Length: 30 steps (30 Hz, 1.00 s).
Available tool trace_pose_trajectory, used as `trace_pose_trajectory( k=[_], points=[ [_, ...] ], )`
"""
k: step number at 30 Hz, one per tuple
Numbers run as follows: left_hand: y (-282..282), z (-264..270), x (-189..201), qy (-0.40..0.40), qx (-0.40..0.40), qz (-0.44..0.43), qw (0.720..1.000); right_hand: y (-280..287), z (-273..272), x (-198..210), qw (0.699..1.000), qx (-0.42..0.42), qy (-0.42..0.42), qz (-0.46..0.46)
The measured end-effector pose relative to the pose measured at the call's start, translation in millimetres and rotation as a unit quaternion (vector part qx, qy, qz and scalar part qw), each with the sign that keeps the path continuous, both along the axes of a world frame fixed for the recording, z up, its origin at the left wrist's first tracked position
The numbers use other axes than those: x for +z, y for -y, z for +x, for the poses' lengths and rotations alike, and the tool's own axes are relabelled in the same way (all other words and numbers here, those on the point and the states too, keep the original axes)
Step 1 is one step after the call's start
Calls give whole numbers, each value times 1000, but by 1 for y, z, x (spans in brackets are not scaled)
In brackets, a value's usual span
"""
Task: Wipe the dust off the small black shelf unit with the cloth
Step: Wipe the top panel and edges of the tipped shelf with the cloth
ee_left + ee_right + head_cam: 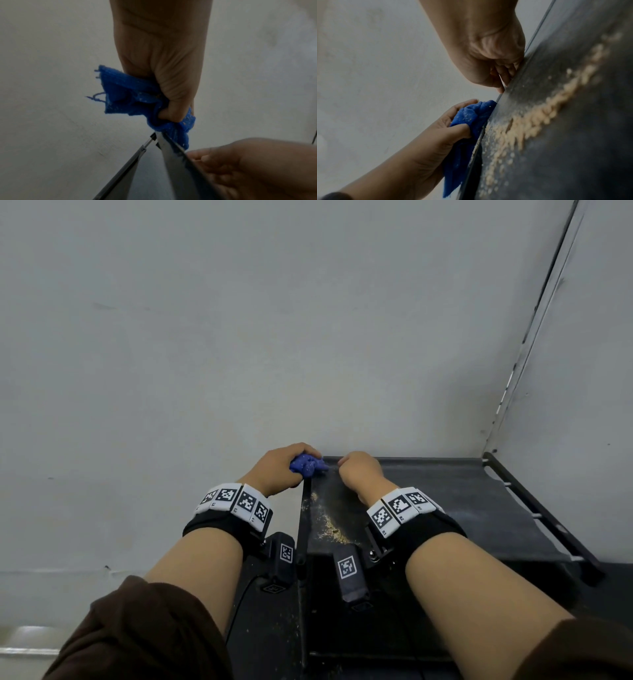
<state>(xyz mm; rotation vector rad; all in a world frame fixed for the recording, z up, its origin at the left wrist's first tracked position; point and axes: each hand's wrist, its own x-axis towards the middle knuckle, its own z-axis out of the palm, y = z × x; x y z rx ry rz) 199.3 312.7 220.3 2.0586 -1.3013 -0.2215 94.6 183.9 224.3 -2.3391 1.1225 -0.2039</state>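
The small black shelf unit [462, 501] stands against a pale wall, with a streak of tan dust [329, 522] along the left part of its top. My left hand [284, 467] grips a bunched blue cloth [308, 466] speckled with dust and holds it against the top's far left corner. The left wrist view shows the cloth [128, 94] squeezed in my left hand [168, 81] just above the shelf's edge [176, 162]. My right hand [359, 470] sits on the top beside the cloth. In the right wrist view my right hand [493, 60] curls its fingers over the shelf's [573, 135] rear edge, above the cloth [471, 117] and dust [530, 119].
The wall [239, 337] runs close behind and to the left of the unit. A second wall with a metal strip [534, 320] closes in on the right. A black side rail [541, 515] borders the top's right end. A lower tier [267, 638] with scattered dust lies beneath my forearms.
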Motion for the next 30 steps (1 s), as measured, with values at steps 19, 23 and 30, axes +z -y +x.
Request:
trace_pose_trajectory(
  k=[19, 23, 30],
  points=[
    [-60, -51, 16, -80, -7, 16, 997, -36, -56, 11, 985, 7, 164, 55],
    [-67, -65, 24, -69, 30, -45, 996, -44, -67, 18, 988, 15, 147, 51],
    [-74, -85, 17, -66, 36, 2, 997, -50, -80, 20, 984, 24, 168, 62]
  ],
)
